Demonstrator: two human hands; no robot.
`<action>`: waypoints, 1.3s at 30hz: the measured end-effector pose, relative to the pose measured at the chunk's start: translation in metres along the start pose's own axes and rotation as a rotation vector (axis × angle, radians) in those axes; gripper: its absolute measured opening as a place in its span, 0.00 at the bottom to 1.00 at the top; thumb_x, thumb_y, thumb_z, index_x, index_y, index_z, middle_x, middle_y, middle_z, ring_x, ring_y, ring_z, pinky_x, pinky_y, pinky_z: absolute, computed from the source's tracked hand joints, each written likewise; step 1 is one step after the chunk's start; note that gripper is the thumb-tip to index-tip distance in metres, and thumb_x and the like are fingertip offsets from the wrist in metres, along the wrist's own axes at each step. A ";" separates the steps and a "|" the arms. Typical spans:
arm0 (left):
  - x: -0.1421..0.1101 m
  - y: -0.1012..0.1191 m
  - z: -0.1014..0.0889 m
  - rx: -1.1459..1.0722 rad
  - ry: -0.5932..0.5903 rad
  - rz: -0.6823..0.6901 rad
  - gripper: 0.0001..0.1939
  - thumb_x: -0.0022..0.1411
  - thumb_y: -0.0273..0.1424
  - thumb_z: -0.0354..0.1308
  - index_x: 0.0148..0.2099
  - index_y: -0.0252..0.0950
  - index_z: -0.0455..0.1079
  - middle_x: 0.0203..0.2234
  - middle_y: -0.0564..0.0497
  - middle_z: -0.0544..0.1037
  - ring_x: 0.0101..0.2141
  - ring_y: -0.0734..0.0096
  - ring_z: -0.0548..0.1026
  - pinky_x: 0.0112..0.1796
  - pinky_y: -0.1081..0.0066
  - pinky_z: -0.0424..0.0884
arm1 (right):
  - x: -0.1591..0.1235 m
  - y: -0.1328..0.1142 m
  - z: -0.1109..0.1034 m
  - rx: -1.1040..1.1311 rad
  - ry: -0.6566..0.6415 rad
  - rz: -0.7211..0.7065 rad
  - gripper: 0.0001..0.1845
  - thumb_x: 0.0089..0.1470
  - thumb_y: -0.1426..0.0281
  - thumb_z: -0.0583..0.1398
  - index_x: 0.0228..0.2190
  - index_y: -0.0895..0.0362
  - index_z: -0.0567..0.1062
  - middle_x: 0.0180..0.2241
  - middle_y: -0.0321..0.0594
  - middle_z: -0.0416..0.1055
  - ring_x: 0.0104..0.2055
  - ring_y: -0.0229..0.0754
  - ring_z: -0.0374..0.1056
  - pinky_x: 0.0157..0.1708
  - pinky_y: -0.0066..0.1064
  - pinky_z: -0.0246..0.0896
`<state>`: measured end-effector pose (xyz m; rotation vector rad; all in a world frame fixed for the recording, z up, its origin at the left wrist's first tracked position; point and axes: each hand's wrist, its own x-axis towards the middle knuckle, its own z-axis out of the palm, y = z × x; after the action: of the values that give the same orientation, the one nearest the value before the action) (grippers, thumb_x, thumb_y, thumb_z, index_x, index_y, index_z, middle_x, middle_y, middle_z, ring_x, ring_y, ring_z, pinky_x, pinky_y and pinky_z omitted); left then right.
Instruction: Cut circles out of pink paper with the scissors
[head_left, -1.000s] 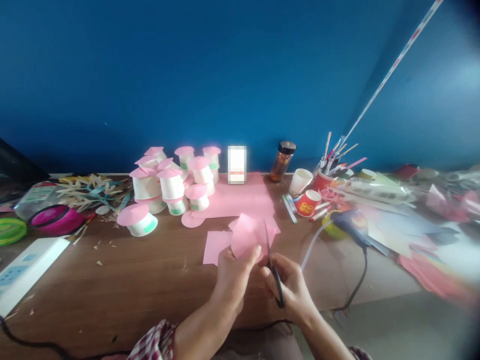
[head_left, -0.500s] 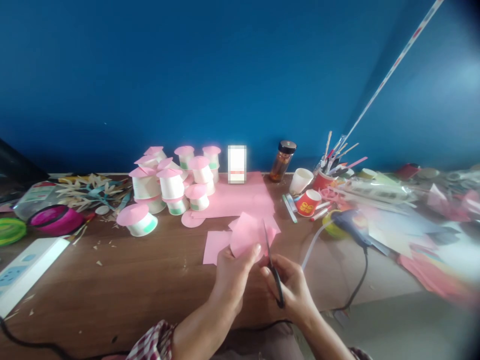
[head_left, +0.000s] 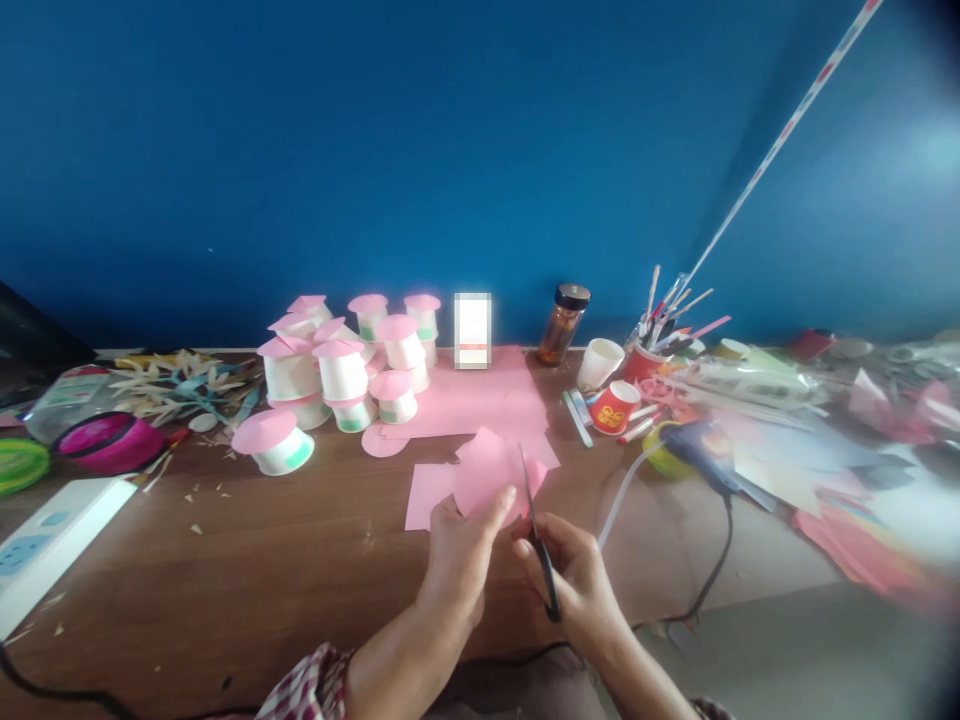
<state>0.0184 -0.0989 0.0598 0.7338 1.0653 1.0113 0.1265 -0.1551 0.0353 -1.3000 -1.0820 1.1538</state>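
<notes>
A partly rounded piece of pink paper (head_left: pixel 484 475) is pinched between the thumb and fingers of my left hand (head_left: pixel 466 545). My right hand (head_left: pixel 574 570) grips black-handled scissors (head_left: pixel 549 575), whose blades point away from me and lie across the right side of the paper. A strip at the paper's right edge bends up beside the blades. Under and behind my hands lie a small pink sheet (head_left: pixel 427 495) and a larger pink sheet (head_left: pixel 487 395). My fingertips beneath the paper are hidden.
At the left stand several paper cups with pink cone tops (head_left: pixel 343 370). A white power strip (head_left: pixel 64 540) lies at the left edge. Farther right are a brown jar (head_left: pixel 564 325), a white cup (head_left: pixel 600 362), a red cup (head_left: pixel 613 408) and a glue gun (head_left: pixel 697 455) with its cord.
Both hands, the paper and the scissors have shifted slightly left. The paper is still held and the scissors remain at its right side.
</notes>
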 end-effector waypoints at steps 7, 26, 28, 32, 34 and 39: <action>-0.001 -0.004 -0.003 0.026 -0.039 0.014 0.19 0.51 0.36 0.64 0.41 0.25 0.75 0.35 0.37 0.79 0.37 0.56 0.76 0.37 0.65 0.69 | 0.000 -0.009 -0.002 0.002 -0.006 0.018 0.09 0.47 0.68 0.65 0.28 0.61 0.73 0.19 0.30 0.60 0.20 0.32 0.54 0.17 0.22 0.48; -0.002 0.000 -0.003 0.035 -0.046 0.023 0.16 0.49 0.36 0.65 0.37 0.28 0.76 0.31 0.42 0.79 0.33 0.63 0.74 0.33 0.70 0.68 | -0.002 -0.011 -0.006 -0.059 -0.014 0.015 0.11 0.47 0.65 0.64 0.28 0.61 0.74 0.20 0.32 0.60 0.22 0.33 0.52 0.20 0.24 0.47; -0.002 0.000 -0.003 0.051 -0.039 0.023 0.16 0.50 0.36 0.65 0.37 0.28 0.76 0.31 0.42 0.79 0.34 0.61 0.75 0.34 0.69 0.68 | -0.003 -0.010 -0.006 -0.065 -0.005 0.002 0.10 0.47 0.66 0.64 0.28 0.61 0.74 0.20 0.32 0.60 0.22 0.34 0.53 0.21 0.24 0.48; -0.002 -0.002 -0.002 -0.017 -0.058 0.005 0.18 0.50 0.37 0.64 0.40 0.27 0.75 0.35 0.39 0.79 0.37 0.58 0.75 0.39 0.65 0.69 | -0.003 -0.006 -0.005 -0.065 0.006 0.025 0.11 0.48 0.66 0.64 0.30 0.62 0.74 0.19 0.30 0.57 0.20 0.33 0.51 0.18 0.23 0.46; -0.002 -0.004 -0.001 -0.066 -0.063 -0.012 0.20 0.50 0.37 0.65 0.42 0.27 0.75 0.37 0.38 0.79 0.39 0.57 0.75 0.40 0.64 0.69 | -0.003 -0.003 -0.003 -0.025 -0.004 0.025 0.11 0.48 0.65 0.64 0.30 0.61 0.74 0.18 0.29 0.56 0.19 0.32 0.50 0.17 0.23 0.45; 0.000 -0.007 -0.001 -0.032 0.010 -0.002 0.22 0.47 0.38 0.66 0.41 0.26 0.75 0.35 0.37 0.79 0.37 0.55 0.76 0.37 0.66 0.70 | -0.002 0.001 0.000 0.023 -0.009 0.012 0.11 0.48 0.65 0.65 0.30 0.61 0.74 0.18 0.29 0.57 0.19 0.31 0.49 0.17 0.22 0.46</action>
<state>0.0191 -0.1017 0.0531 0.7025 1.0557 1.0289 0.1260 -0.1575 0.0339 -1.2866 -1.0654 1.1789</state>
